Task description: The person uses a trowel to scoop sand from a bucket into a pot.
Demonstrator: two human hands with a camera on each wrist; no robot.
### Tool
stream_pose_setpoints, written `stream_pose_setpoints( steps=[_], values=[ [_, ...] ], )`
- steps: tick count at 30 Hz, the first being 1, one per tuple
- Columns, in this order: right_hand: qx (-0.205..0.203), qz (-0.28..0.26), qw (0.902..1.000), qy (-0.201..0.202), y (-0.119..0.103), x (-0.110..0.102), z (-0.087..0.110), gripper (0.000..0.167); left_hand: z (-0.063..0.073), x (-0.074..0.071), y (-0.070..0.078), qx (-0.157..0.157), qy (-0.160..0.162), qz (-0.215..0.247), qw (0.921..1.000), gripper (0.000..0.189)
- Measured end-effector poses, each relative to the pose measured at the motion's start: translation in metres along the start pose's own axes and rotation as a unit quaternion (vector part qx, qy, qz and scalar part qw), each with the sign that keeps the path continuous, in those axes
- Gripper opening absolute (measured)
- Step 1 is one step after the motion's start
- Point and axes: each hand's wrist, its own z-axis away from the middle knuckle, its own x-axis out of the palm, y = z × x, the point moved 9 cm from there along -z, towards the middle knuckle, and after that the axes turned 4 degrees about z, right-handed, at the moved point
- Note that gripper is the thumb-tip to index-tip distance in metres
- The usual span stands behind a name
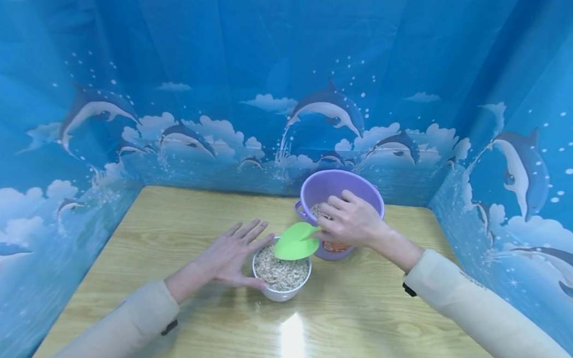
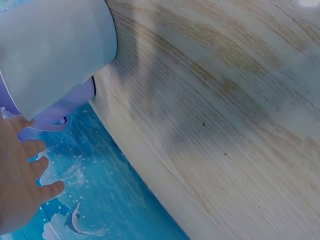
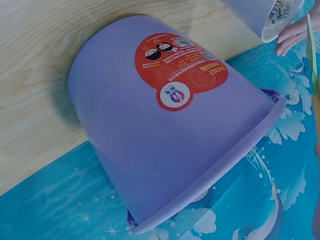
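Observation:
My right hand (image 1: 353, 220) grips a bright green shovel (image 1: 293, 245) by its handle, its wide blade above the back right of a white bowl-like tub (image 1: 279, 296). The tub is filled near the rim with coarse beige sand or gravel (image 1: 279, 273). Beside the tub, my left hand (image 1: 232, 255) has its fingers spread and straight, the thumb against the rim. In the left wrist view the tub (image 2: 57, 47) shows smooth, plain sides. Just behind and right stands a purple bucket (image 1: 315, 186) with more of the same grains (image 1: 320, 209) inside, partly hidden by my right hand.
The light wooden table (image 1: 396, 317) ends at a blue dolphin-print curtain (image 1: 212, 98) on the back and both sides. A red label (image 3: 175, 65) is stuck on the bucket's side. Bright glare lies in front of the tub.

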Motion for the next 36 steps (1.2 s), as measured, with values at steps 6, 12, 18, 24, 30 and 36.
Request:
stream_pose_setpoints(
  steps=[6,12,18,24,30,36],
  values=[
    [0.023,-0.011,0.9997,0.002,0.009,0.002,0.007,0.051,-0.003,-0.004,0.001,0.003,-0.004,-0.011,0.9999,0.115],
    [0.065,-0.051,0.9966,-0.001,0.024,0.003,0.015,0.051,-0.008,-0.013,0.003,0.022,0.010,-0.020,0.9995,0.114],
    [0.103,-0.060,0.9924,-0.030,0.040,0.007,0.025,0.050,-0.018,-0.021,0.003,0.030,0.019,-0.027,0.9990,0.112],
    [0.143,-0.070,0.9850,-0.066,0.055,0.014,0.038,0.050,-0.032,-0.030,0.000,0.030,0.020,-0.031,0.9989,0.110],
    [0.188,-0.079,0.9763,-0.072,0.072,0.018,0.052,0.047,-0.048,-0.038,-0.004,0.031,0.018,-0.027,0.9990,0.114],
    [0.218,-0.075,0.9689,-0.089,0.085,0.024,0.065,0.044,-0.064,-0.052,-0.008,0.017,0.023,-0.020,0.9994,0.120]
  ],
)
